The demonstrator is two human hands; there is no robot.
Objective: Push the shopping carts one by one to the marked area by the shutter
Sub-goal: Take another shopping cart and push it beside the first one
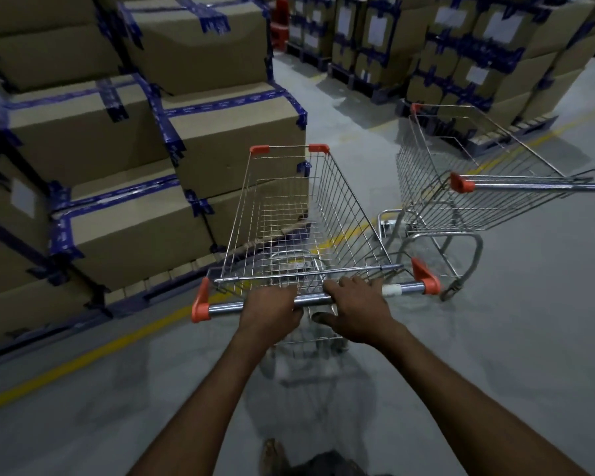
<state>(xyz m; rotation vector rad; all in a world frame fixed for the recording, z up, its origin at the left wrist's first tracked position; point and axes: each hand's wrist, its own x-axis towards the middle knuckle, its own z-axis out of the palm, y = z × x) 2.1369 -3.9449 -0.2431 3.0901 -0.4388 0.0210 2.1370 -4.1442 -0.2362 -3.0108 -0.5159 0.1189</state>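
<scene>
- Stacked boxes [93, 132], left of frame: blue tape, white labels too blurred to read.
- Shopping cart [289, 207] at centre, long axis running up the frame, nose away, close beside the boxes.
- Left hand [272, 304] curled round the handle bar [227, 306], arm outstretched.
- Right hand [358, 309]: fingers stretched across the bar, thumb beneath.
- Second cart [461, 187] at right.

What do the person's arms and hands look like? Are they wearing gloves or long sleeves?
The left arm and right arm are bare all the way to the bottom of the picture, so no sleeves show. The left hand and right hand have no gloves. I see no watch, bracelet or ring, though the picture is dim and a little blurry.
</scene>
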